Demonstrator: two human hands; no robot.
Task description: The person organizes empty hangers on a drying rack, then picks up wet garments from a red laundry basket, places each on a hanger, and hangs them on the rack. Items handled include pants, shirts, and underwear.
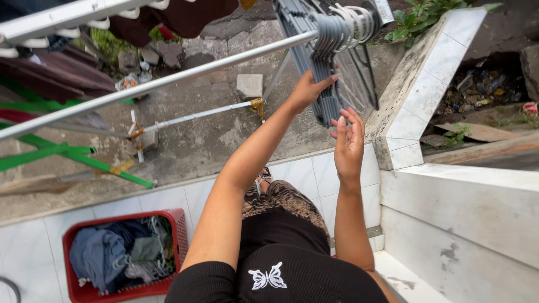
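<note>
- Hangers (337, 62), a tight bunch of grey plastic ones, hook over the metal rail (168, 78) near its right end, their bodies dangling below it; this head view is the only one.
- Left hand (307, 90) reaches up under the rail and closes on the near edge of the bunch, fingers curled round the hanging grey bars, thumb side toward the rail.
- Right hand (348, 143) hovers below the rail and just beneath the bunch, fingers spread and empty, close to the lowest bars but, as far as I can tell, not touching them.
- Hands are apart, the left higher and nearer the rail than the right.
- Judgement: the step looks like separating one hanger from the pack. It goes best if the left steadies the bunch while the right pinches a single outer bar, then lifts that hook straight up off the rail rather than pulling sideways.
- Risk, as a judgement: the hooks sit crowded on the rail, so neighbours may snag and come along or drop.
- Red basket (126, 258) of crumpled clothes sits on the white tiles well below and left of the rail.
- White tiled wall (426, 84) stands just right of the rail's end.
</note>
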